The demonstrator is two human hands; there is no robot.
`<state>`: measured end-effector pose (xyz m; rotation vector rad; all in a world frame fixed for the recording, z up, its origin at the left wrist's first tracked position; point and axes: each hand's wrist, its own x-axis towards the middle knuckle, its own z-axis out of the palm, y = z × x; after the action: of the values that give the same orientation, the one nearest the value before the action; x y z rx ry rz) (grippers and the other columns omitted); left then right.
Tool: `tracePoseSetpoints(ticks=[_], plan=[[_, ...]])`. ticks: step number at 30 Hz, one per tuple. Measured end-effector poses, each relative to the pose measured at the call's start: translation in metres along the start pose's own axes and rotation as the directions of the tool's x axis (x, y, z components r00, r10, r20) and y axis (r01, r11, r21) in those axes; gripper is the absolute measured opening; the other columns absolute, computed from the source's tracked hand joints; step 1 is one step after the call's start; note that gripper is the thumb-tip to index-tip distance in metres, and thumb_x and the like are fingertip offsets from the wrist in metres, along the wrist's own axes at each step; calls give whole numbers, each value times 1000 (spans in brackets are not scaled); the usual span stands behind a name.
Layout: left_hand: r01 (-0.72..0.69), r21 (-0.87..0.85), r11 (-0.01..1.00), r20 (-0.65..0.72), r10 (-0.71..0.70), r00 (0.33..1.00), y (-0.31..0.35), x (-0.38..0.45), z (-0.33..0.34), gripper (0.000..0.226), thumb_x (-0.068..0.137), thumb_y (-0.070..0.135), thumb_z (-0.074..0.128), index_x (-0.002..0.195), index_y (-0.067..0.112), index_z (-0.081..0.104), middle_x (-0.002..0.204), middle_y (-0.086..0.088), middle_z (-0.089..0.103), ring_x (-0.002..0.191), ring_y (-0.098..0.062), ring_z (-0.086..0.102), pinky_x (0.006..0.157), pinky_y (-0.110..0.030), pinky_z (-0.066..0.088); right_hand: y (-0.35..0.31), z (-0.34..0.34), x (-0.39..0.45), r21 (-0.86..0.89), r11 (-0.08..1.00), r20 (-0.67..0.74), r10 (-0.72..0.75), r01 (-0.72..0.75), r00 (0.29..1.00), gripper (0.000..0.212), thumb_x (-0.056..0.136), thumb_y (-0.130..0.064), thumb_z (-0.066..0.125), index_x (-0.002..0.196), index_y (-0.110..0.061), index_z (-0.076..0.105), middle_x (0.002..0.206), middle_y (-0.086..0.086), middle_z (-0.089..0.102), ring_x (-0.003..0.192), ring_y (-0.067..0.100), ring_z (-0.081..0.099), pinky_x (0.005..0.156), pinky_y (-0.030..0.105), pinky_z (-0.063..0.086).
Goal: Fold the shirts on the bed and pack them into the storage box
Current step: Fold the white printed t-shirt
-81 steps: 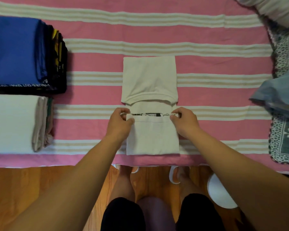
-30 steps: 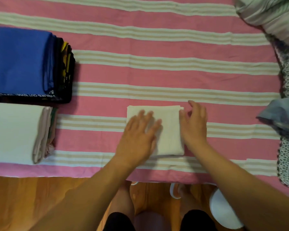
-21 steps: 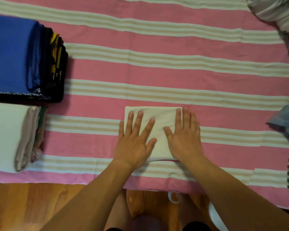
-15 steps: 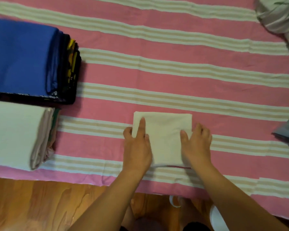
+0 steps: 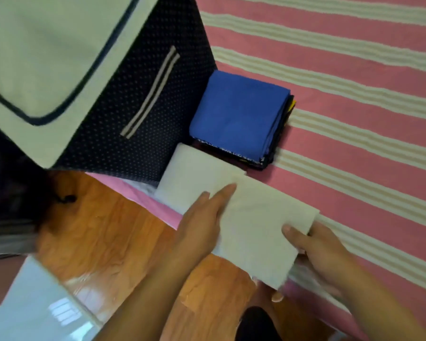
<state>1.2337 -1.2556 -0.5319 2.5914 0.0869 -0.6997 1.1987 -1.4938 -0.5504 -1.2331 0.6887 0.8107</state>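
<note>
Head view is showing us carrying the folded cream shirt (image 5: 263, 230) between both hands, just over the near edge of the bed (image 5: 354, 119). Our left hand (image 5: 202, 227) is lying along the shirt's left side with fingers straight on top, the thumb hidden, so it seems to be steadying and supporting rather than clearly pinching. Our right hand (image 5: 315, 249) is grasping the shirt's right edge, thumb curled on top and fingers wrapped beneath. The shirt is lying flat, its long axis running from our body up and left toward the white folded stack (image 5: 194, 173), which its far corner is overlapping or touching; we cannot tell which. Just beyond that stack is sitting the blue-topped folded pile (image 5: 236, 114), and touching or just beside both piles is standing the dark dotted storage box (image 5: 138, 99), its pale lid (image 5: 47, 57) flipped up. The coming move is turning on this: the white stack lies ahead and to the left of the shirt, on the left hand's side, with the box further left still. We are judging that the shirt is going onto that stack before any packing.
</note>
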Motion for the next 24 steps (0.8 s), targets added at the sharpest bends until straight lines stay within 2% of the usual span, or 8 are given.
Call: tracePoseSetpoints(ticks=[3,5,8,10,12,17,21,24], plan=[[134,-90,987,-169,-147,975,-24,17,-59,40,101,53,43,141,53,45,138,-1,53,125,-24,51,104,-46,44,-30,74,27,14,995,37,-96,95,995,17,99,-20,61,115,-19,66,104,-4,77,93,14,74,72,29,60],[264,-133,955,-258,-290,921,-39,32,-77,38,98,52,52,134,41,56,134,2,54,122,-25,51,100,-48,44,-40,107,52,-22,991,-9,-132,131,991,14,99,-23,63,112,-20,65,101,-4,77,91,14,74,77,34,61],[300,277,913,-351,-194,916,-56,38,-55,73,95,8,45,161,16,16,161,-22,17,144,-43,22,117,-50,30,-33,128,86,-274,947,-179,-223,169,958,11,100,-26,60,106,-17,59,98,1,70,85,20,68,76,42,58],[240,320,916,-261,-159,952,-58,34,-24,82,92,1,40,161,7,-3,167,-22,-8,153,-43,-4,125,-50,11,-23,120,90,-482,859,-275,-333,170,902,13,102,-24,53,114,-19,56,102,-1,63,83,16,59,65,31,47],[160,318,934,-113,-130,985,-49,34,5,90,90,-1,44,160,9,-12,167,-17,-17,154,-38,-16,126,-50,4,-7,97,79,-523,832,-285,-377,186,881,21,103,-23,50,123,-22,53,103,-6,59,81,7,56,62,22,40],[235,300,924,13,-250,968,-33,48,19,84,100,18,45,161,19,-13,168,-10,-17,155,-36,-11,124,-55,9,29,-16,15,-636,770,-300,-186,-51,936,32,103,-21,50,135,-18,54,118,-5,59,93,9,58,79,24,44],[378,306,874,76,-418,905,51,37,-5,70,100,19,43,161,12,9,168,-16,5,151,-42,13,120,-55,22,35,-138,-74,-539,806,-494,-69,-243,867,32,100,-17,50,130,-15,59,121,4,64,101,21,62,81,27,45],[55,356,933,155,-117,981,175,7,24,60,93,8,51,151,3,38,157,-24,33,139,-43,38,114,-50,30,43,-216,-146,-374,889,-606,-18,-265,795,26,97,-20,52,122,-19,61,113,5,66,94,25,64,81,35,54]])
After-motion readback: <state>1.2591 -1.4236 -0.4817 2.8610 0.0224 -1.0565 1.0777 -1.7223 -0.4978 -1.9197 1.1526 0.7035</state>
